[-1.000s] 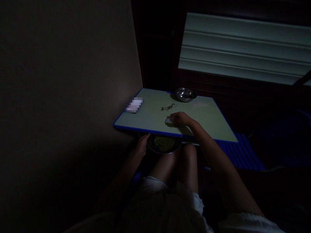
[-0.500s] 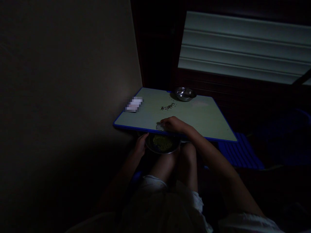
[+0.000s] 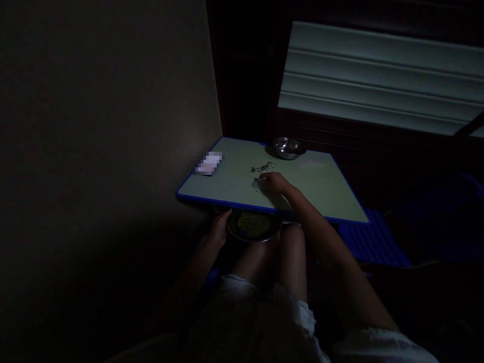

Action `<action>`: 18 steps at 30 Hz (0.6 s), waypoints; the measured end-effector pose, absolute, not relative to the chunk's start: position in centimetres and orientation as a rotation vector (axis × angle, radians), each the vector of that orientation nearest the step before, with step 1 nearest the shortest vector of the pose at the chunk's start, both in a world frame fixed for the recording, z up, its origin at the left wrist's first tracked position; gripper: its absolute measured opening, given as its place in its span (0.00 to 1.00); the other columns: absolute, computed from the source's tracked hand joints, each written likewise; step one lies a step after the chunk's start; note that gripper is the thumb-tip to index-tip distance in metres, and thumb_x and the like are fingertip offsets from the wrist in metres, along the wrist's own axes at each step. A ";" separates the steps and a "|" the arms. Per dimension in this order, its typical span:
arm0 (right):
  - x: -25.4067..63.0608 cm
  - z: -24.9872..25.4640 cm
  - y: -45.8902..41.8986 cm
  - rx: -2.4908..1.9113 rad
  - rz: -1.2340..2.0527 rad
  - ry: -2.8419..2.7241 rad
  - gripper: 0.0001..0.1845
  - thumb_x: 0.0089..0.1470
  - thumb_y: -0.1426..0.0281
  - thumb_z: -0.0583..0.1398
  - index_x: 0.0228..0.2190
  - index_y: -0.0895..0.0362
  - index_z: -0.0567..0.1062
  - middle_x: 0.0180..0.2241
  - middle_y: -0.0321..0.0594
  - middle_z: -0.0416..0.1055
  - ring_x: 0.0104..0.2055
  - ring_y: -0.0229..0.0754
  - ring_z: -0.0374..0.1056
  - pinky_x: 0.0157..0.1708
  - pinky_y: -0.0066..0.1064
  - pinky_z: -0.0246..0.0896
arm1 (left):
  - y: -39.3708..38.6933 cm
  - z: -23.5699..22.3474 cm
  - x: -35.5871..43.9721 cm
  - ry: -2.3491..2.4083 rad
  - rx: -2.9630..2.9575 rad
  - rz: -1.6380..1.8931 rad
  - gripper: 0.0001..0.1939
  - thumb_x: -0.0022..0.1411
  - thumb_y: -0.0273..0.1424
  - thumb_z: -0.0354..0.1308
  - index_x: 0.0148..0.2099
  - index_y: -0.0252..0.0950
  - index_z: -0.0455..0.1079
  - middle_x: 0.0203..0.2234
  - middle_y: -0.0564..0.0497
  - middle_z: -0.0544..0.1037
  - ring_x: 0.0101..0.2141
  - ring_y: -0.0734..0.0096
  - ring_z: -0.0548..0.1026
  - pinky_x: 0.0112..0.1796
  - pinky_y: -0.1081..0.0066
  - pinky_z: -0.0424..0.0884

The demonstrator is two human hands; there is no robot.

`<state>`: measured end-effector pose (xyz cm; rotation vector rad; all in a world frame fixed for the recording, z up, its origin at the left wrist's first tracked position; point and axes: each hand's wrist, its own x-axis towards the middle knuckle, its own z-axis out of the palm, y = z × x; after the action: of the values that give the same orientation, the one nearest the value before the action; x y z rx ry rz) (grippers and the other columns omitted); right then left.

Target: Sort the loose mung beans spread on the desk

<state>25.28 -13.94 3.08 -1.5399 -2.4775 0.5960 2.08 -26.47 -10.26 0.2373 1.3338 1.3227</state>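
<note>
Pale green desk top (image 3: pixel 227 176) edged in blue
Dark specks (image 3: pixel 262 167) are scattered towards the far edge; green grains (image 3: pixel 253 224) are seen in a steel-grey bowl (image 3: pixel 235 233) below the near edge

A blue-edged table (image 3: pixel 313 186) holds a steel bowl (image 3: pixel 288 148), scattered seeds (image 3: pixel 262 167), a blurred item (image 3: pixel 208 163).

We see a dim room: a plain beige wall (image 3: pixel 113 126) on the left, and what seems a pale slatted blind (image 3: pixel 378 75) above dark wooden paneling (image 3: pixel 321 126) on the right.
</note>
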 end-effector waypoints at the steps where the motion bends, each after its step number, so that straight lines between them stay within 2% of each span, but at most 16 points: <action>1: 25.0 2.9 -14.1 -1.512 0.614 -2.492 0.28 0.80 0.54 0.76 0.71 0.52 0.84 0.72 0.51 0.82 0.66 0.61 0.85 0.63 0.59 0.88 | -26.5 -10.3 2.1 1.333 0.232 1.324 0.05 0.73 0.28 0.73 0.40 0.37 0.88 0.35 0.46 0.92 0.36 0.60 0.91 0.46 0.66 0.86; 3: 24.4 2.8 -14.9 -1.435 0.656 -2.525 0.23 0.81 0.59 0.75 0.69 0.53 0.86 0.71 0.51 0.85 0.66 0.59 0.86 0.65 0.57 0.87 | -26.5 -10.3 2.1 1.325 0.230 1.330 0.05 0.73 0.27 0.73 0.40 0.37 0.88 0.35 0.46 0.93 0.35 0.61 0.90 0.44 0.67 0.86; 5: 24.0 2.9 -16.0 -1.348 0.696 -2.551 0.16 0.81 0.70 0.72 0.64 0.54 0.91 0.66 0.50 0.91 0.67 0.57 0.87 0.68 0.48 0.83 | -26.5 -10.3 2.1 1.315 0.237 1.332 0.02 0.70 0.28 0.75 0.41 0.37 0.88 0.36 0.46 0.93 0.36 0.60 0.91 0.44 0.66 0.86; 7: 23.7 3.1 -17.1 -1.270 0.722 -2.564 0.19 0.77 0.79 0.68 0.60 0.55 0.95 0.61 0.47 0.95 0.65 0.54 0.90 0.66 0.41 0.80 | -26.5 -10.3 2.2 1.315 0.245 1.333 0.04 0.67 0.30 0.78 0.42 0.37 0.88 0.36 0.46 0.93 0.37 0.57 0.92 0.44 0.65 0.86; 12: 24.8 4.4 -18.4 -1.210 0.709 -2.540 0.23 0.74 0.79 0.67 0.61 0.55 0.96 0.57 0.45 0.97 0.58 0.51 0.91 0.61 0.38 0.80 | -26.6 -10.1 2.8 1.305 0.251 1.334 0.03 0.67 0.29 0.77 0.40 0.37 0.87 0.35 0.46 0.92 0.37 0.56 0.92 0.45 0.64 0.86; 14: 26.4 4.9 -18.4 -1.266 0.666 -2.498 0.26 0.74 0.80 0.65 0.65 0.57 0.94 0.55 0.47 0.96 0.55 0.51 0.91 0.59 0.38 0.79 | -26.7 -9.9 3.0 1.309 0.243 1.336 0.03 0.67 0.28 0.78 0.40 0.37 0.87 0.35 0.47 0.92 0.38 0.55 0.92 0.47 0.63 0.87; 16: 28.4 5.3 -18.4 -1.370 0.610 -2.442 0.31 0.70 0.84 0.64 0.67 0.60 0.93 0.53 0.51 0.96 0.51 0.52 0.91 0.57 0.39 0.80 | -26.8 -9.6 3.2 1.312 0.227 1.334 0.02 0.68 0.27 0.77 0.40 0.36 0.88 0.35 0.46 0.93 0.39 0.56 0.92 0.49 0.63 0.87; 18: 30.4 5.2 -18.5 -1.477 0.576 -2.407 0.32 0.66 0.87 0.64 0.64 0.62 0.94 0.52 0.56 0.96 0.49 0.54 0.92 0.55 0.40 0.81 | -26.9 -9.3 3.3 1.306 0.210 1.335 0.03 0.70 0.25 0.74 0.41 0.35 0.88 0.36 0.45 0.93 0.39 0.57 0.92 0.49 0.65 0.86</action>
<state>30.39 -18.53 5.24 -1.4766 -2.4069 0.5764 3.34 -26.86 -9.29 0.2101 1.3059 1.3352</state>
